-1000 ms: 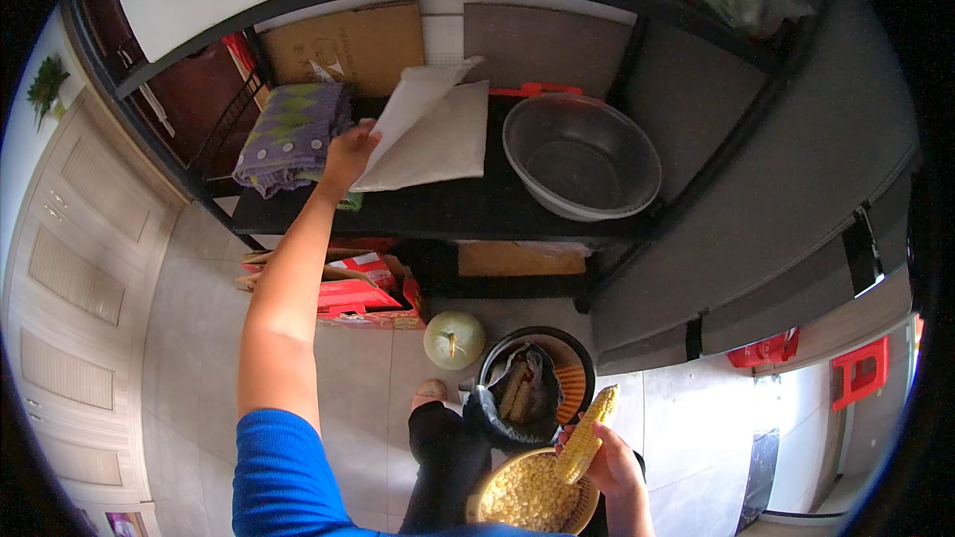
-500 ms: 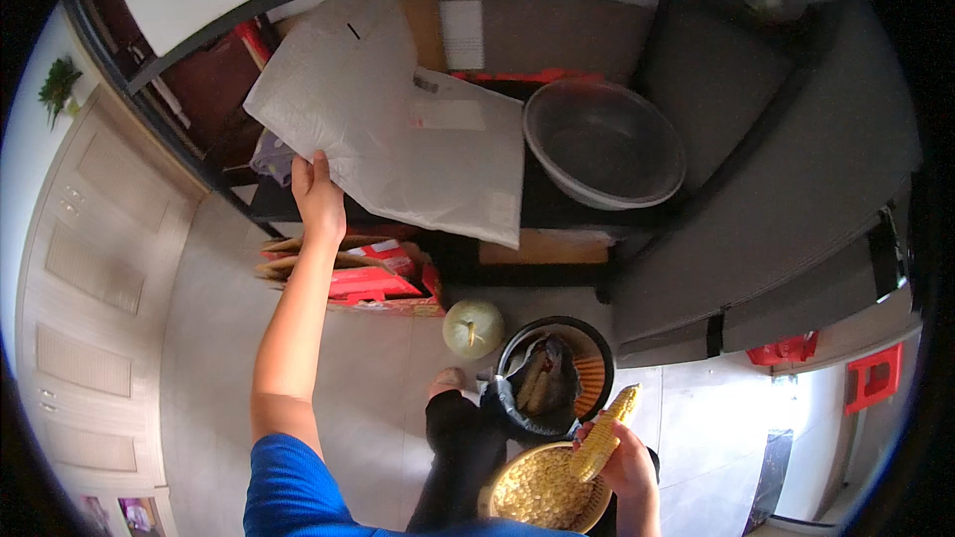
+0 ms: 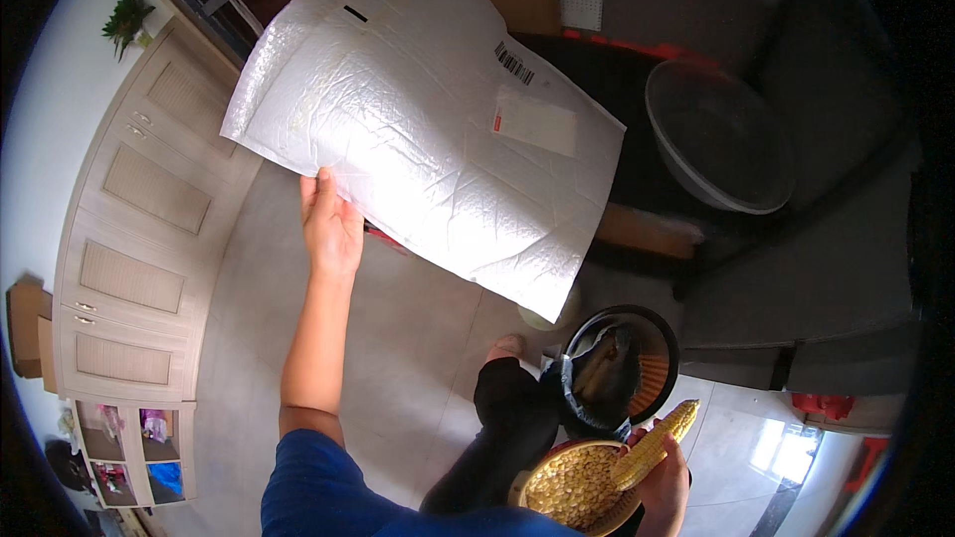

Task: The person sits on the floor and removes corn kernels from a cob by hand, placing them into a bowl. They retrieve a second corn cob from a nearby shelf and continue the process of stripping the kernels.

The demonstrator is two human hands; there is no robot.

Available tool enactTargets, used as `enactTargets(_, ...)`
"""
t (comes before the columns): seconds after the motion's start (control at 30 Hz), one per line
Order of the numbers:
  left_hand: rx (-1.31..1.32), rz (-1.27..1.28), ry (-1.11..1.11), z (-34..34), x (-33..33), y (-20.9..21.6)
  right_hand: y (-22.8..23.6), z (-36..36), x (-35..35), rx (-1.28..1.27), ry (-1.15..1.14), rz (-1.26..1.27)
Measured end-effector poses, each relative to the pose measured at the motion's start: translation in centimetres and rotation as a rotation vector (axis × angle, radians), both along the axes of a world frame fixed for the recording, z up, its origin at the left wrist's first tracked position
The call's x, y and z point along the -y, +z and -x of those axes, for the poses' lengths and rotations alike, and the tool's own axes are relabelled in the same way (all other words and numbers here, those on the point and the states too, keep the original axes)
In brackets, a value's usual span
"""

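My left hand (image 3: 332, 226) pinches the near edge of a large silvery padded mailer (image 3: 398, 109), which carries a barcode and a white label. The mailer hangs in front of the shelf and hides part of it. My right hand (image 3: 665, 477) grips an ear of corn (image 3: 657, 446) over a round yellowish basket (image 3: 516, 490). Loose corn kernels (image 3: 571, 485) fill much of the basket. Just beyond it stands a round dark bin (image 3: 671, 348) with a black liner, and brownish cobs or husks (image 3: 603, 366) lie inside.
A translucent grey basin (image 3: 724, 139) sits on the dark shelf at the right. The pale green gourd (image 3: 550, 310) on the floor is mostly covered by the mailer. Light wooden cabinets (image 3: 139, 209) line the left. My foot (image 3: 507, 346) rests beside the bin.
My left hand has drawn the mailer off the shelf, nearer and to the right, over the red box and gourd. The view has turned left. The corn stays in my right hand.
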State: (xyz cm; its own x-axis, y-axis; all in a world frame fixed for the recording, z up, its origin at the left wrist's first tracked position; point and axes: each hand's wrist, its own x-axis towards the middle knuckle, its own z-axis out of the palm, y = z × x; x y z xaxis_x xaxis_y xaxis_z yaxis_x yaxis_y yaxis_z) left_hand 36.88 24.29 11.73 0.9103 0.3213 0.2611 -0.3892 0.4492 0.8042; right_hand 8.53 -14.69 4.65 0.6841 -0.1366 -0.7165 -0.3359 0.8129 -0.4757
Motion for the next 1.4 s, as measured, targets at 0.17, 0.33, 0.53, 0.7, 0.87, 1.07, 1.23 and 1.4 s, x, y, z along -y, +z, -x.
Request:
enactTargets(0.17,0.046,-0.088,0.102,0.5,0.6,0.4,-1.1,0.3,0.7,0.055,0.067,-0.018)
enactTargets(0.33,0.205,-1.105,0.331,-1.2,4.9,-2.2,0.8,-0.3,-0.1,0.001,0.031,0.063)
enactTargets(0.53,0.522,-1.459,0.077,-6.0,13.0,-6.1,-0.5,0.5,0.9,0.074,0.076,-0.001)
enactTargets(0.7,0.521,-1.61,-0.058,-10.1,14.7,-9.3,-0.4,1.0,0.9,0.04,0.019,0.04)
enactTargets(0.87,0.436,-1.774,0.002,-11.1,15.5,-9.3,-0.2,1.6,1.4,0.108,0.086,0.058)
enactTargets(1.07,0.12,-0.757,-0.58,3.3,19.5,-5.0,0.9,3.4,0.5,0.056,0.072,0.148)
enactTargets(1.23,-0.391,-0.262,-1.099,18.5,19.8,-4.6,2.9,4.5,-2.4,0.336,0.243,0.432)
enactTargets(1.4,-0.327,-0.25,-1.134,27.1,20.8,-1.9,4.8,7.8,-3.5,0.509,0.311,0.628)
